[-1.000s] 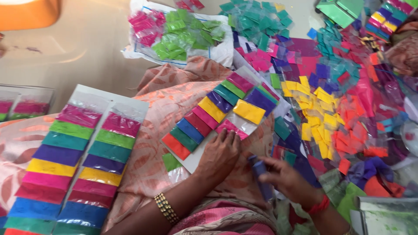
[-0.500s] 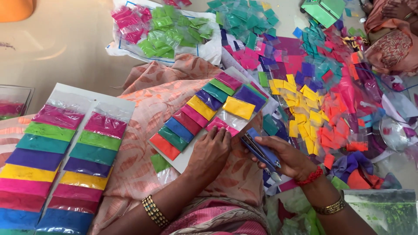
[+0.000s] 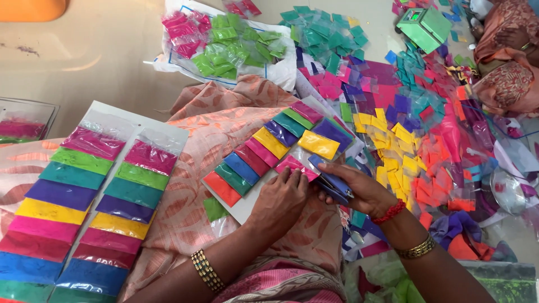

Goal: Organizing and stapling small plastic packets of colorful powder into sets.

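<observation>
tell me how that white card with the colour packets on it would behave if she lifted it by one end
The white card looks thin, so it would probably bend or sag under its rows of powder packets. The packets look soft and light, likely shifting little if fastened. The left hand presses a pink packet down, which suggests loose ones could slide off.

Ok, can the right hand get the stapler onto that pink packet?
Probably yes: the right hand holds the blue stapler right beside the pink packet, which the left hand presses down; nothing lies between.
</observation>
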